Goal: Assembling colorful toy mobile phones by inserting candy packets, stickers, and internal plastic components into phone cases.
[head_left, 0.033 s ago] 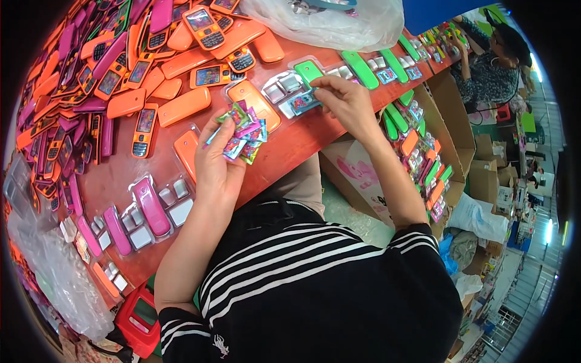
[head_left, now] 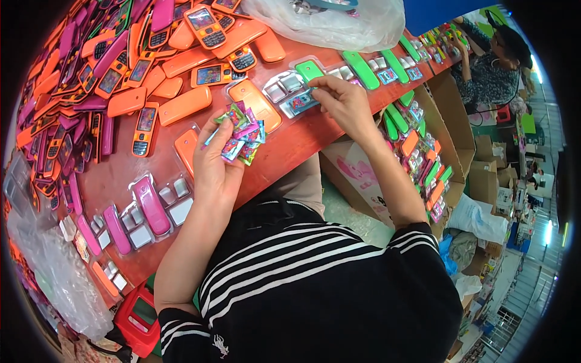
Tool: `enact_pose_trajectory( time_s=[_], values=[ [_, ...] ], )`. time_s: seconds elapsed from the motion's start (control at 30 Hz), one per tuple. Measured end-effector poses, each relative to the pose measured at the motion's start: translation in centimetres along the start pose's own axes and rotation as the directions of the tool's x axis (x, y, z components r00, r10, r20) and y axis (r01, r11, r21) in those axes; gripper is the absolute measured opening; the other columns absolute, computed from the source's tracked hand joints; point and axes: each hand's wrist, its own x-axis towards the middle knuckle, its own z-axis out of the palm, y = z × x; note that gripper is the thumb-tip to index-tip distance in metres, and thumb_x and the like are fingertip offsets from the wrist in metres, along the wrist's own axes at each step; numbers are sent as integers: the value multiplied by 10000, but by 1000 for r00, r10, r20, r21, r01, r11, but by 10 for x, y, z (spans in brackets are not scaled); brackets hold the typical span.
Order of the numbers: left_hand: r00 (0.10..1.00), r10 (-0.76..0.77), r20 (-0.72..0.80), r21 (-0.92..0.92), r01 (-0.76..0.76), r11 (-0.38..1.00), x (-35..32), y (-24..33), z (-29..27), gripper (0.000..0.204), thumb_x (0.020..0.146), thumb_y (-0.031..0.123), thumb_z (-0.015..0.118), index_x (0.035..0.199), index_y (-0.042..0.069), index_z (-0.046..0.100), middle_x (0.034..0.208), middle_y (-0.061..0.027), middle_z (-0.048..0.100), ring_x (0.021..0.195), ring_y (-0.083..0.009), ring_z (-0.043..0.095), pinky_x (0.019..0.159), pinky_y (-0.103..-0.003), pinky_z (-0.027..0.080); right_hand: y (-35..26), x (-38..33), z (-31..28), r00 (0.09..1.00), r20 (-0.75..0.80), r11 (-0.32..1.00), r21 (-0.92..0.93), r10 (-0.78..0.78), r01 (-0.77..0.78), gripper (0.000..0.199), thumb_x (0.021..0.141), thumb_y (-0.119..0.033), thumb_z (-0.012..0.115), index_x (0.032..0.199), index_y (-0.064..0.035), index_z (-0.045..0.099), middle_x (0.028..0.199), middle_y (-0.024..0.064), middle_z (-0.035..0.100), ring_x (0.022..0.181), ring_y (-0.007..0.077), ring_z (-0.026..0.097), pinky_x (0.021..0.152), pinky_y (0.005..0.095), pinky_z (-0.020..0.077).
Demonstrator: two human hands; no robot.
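My left hand (head_left: 216,160) is closed round a fanned bunch of small shiny packets (head_left: 242,134), green, purple and blue, held above the table's near edge. My right hand (head_left: 348,104) has its fingers pinched together beside a small blue packet (head_left: 301,104). That packet lies in a clear plastic tray with silvery-white pieces (head_left: 276,92) and a green phone-shaped case (head_left: 309,71). Whether the right fingertips hold anything is hidden. Between the hands lies an orange case (head_left: 256,104) in its own tray; another orange case (head_left: 184,147) is partly behind my left hand.
Orange and purple toy phones (head_left: 145,124) heap at the left. Filled trays with purple cases (head_left: 151,206) line the near left edge, green ones (head_left: 361,69) the right. A plastic bag (head_left: 327,27) stands at the back. A cardboard box (head_left: 445,121) holds packed trays; a person (head_left: 493,60) sits beyond.
My right hand has shifted very slightly, and the blue packet beside its fingertips sits a little lower in the tray. My left hand has barely moved with its bunch of packets.
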Motion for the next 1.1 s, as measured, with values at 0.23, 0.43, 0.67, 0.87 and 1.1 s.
enact_pose_trajectory(
  time_s=[0.23, 0.43, 0.67, 0.87, 1.1],
  values=[
    [1000, 17, 14, -59, -16, 998, -13, 6, -8, 207, 875, 44, 551, 1081, 55, 542, 1041, -76, 599, 957, -197, 602, 824, -376, 520, -6, 0, 18, 940, -27, 759, -599, -339, 256, 201, 760, -165, 634, 924, -50, 632, 802, 100, 649, 692, 294, 628, 590, 380, 496],
    [999, 34, 32, -63, -32, 997, -9, 2, -11, 192, 868, 82, 585, 1058, 90, 569, 1012, -55, 609, 934, -174, 603, 802, -355, 519, -40, -16, 25, 995, 95, 999, 36, -2, -1, 220, 808, -164, 674, 968, -21, 625, 785, 11, 632, 610, 67, 561, 504, 219, 424],
    [997, 80, 3, -89, -80, 993, -14, 3, -14, 206, 860, 70, 592, 1061, 49, 547, 1001, -84, 602, 899, -185, 611, 775, -367, 534, -71, -27, 50, 937, 334, 900, 370, 103, -231, 185, 831, -85, 637, 992, -2, 596, 763, -5, 599, 604, 37, 537, 494, 159, 414],
    [988, 139, -62, -107, -145, 984, -31, 23, -40, 207, 867, 67, 580, 1072, 53, 549, 1010, -78, 602, 935, -187, 604, 814, -383, 524, -65, -14, 57, 946, 310, 905, 370, 91, -209, 149, 816, -67, 605, 943, 11, 618, 719, 7, 609, 576, 42, 538, 472, 180, 425],
    [954, 265, -136, -100, -280, 955, -54, 50, -82, 214, 870, 50, 568, 1082, 49, 538, 1025, -88, 605, 935, -194, 610, 811, -381, 528, -59, -32, 86, 950, 313, 995, 99, -21, -11, 143, 795, -67, 621, 920, 2, 637, 698, 43, 623, 585, 74, 566, 498, 233, 453]
  ],
)
